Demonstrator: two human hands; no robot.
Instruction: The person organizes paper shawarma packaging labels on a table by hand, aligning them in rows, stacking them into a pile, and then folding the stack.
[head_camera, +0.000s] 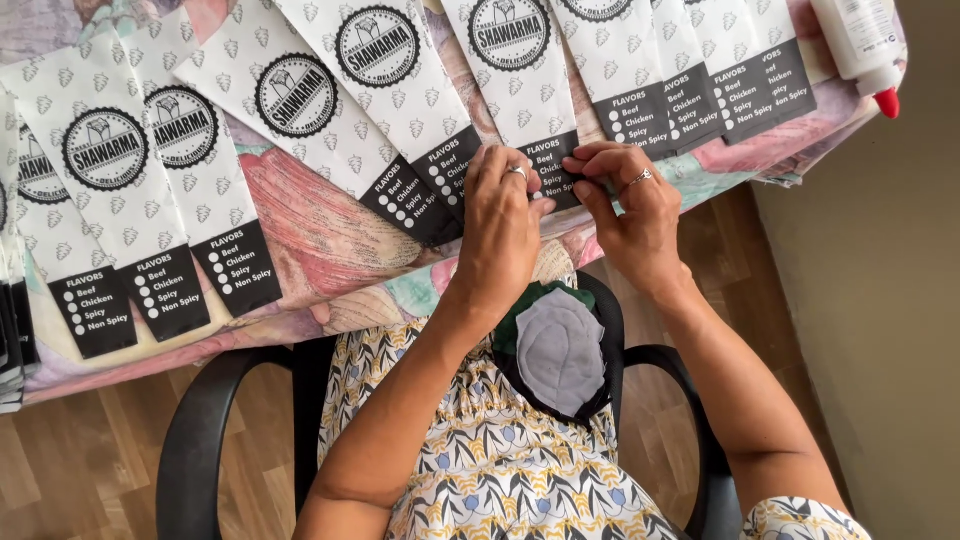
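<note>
While a long row of white paper sleeves (300, 130) fans across the patterned counter (310, 250), each showing a round black emblem and a black checklist band at its end, the left hand (500, 225) presses flat on one sleeve's (535, 120) black end at the counter's near edge, and the right hand (630, 205) pinches that same edge. White glue bottle (860, 40), red tip, upper right.

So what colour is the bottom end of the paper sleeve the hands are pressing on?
Black with white print, on the paper sleeve, seen in the head view.
</note>
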